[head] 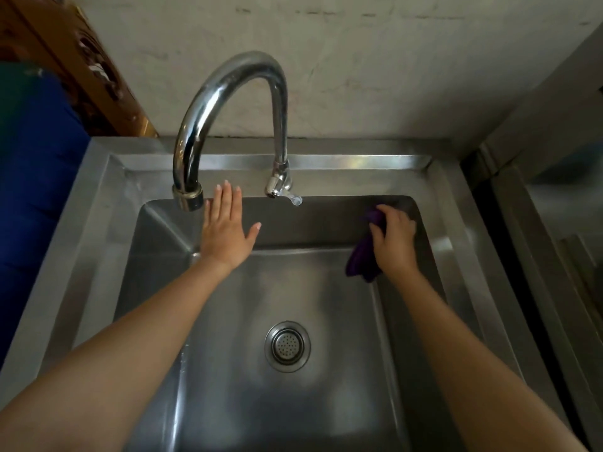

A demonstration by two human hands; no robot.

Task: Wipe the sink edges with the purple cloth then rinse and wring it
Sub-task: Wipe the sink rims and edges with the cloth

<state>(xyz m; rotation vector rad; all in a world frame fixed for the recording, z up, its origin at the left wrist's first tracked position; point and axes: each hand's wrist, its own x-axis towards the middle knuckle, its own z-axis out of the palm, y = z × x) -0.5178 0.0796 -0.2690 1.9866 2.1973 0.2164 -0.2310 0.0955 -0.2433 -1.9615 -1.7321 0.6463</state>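
Wiping step: the right hand (394, 236) grasps the purple cloth (360, 261) at the upper-right edge of the sink (359, 179), the left hand (225, 231) lies released and flat beside the faucet (228, 89); next, probably sweep along the rim.

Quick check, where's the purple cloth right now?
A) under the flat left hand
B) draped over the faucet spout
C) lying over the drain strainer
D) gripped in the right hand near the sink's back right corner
D: the right hand curls its fingers round the purple cloth by the back right corner of the sink, while the left hand is spread flat and empty near the faucet spout.
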